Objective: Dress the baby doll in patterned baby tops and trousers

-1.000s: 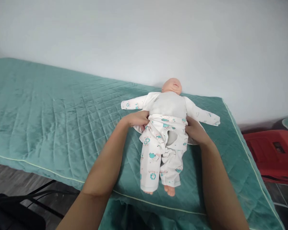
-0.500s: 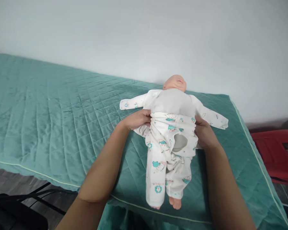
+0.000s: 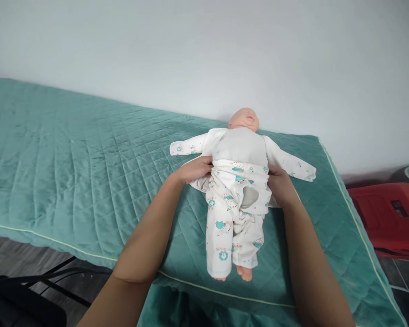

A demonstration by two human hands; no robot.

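Note:
A baby doll (image 3: 247,141) lies on its back on the green quilted cover, head toward the wall and feet toward me. It wears a white printed long-sleeved top (image 3: 206,141) with its arms spread, and white printed pants (image 3: 221,227) with an opening at the crotch. My left hand (image 3: 196,169) is closed on the waistband's left side, thumb and fingers at the doll's waist. Across from it, my right hand (image 3: 282,184) is closed on the waistband's right side. The fingertips of both hands are partly hidden by the cloth. Both of the doll's feet poke out of the leg cuffs.
The green quilted cover (image 3: 71,172) spreads far to the left. A white wall (image 3: 191,54) stands behind it. Beyond the right edge is a red plastic object (image 3: 391,218) on the floor. Black bars and a dark object (image 3: 20,299) are at the lower left.
The doll's feet and lower legs sit a little farther from me in view. My right hand has shifted slightly left, and the waistband looks narrower between my hands.

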